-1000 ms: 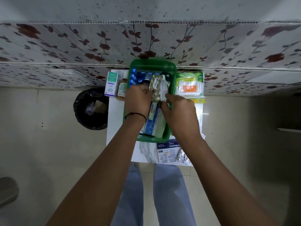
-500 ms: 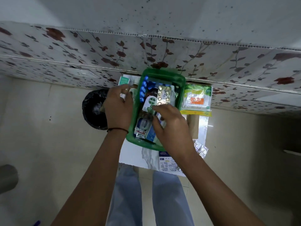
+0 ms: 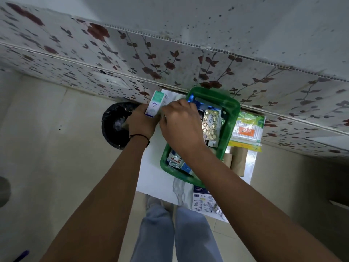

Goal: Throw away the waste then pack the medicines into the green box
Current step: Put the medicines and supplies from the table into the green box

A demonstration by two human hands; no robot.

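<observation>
The green box [image 3: 232, 110] stands on a small white table [image 3: 151, 167], filled with blister strips, sachets and bottles; a gold blister strip [image 3: 211, 123] lies on top. My left hand [image 3: 140, 123] is left of the box and grips a white-and-teal medicine carton [image 3: 156, 104], held upright above the table's far left corner. My right hand [image 3: 179, 127] reaches across the green box's left rim, fingers curled right beside the carton. Whatever is under its fingers is hidden.
A bin with a black liner [image 3: 113, 127] sits on the floor left of the table. A cotton-bud pack [image 3: 247, 127] and cardboard rolls [image 3: 238, 160] lie right of the box. A printed white carton [image 3: 201, 202] rests at the table's near edge. The tiled wall is directly behind.
My left hand left the green box, went left and took hold of the white-and-teal carton. My right hand moved from the box's middle over to its left rim.
</observation>
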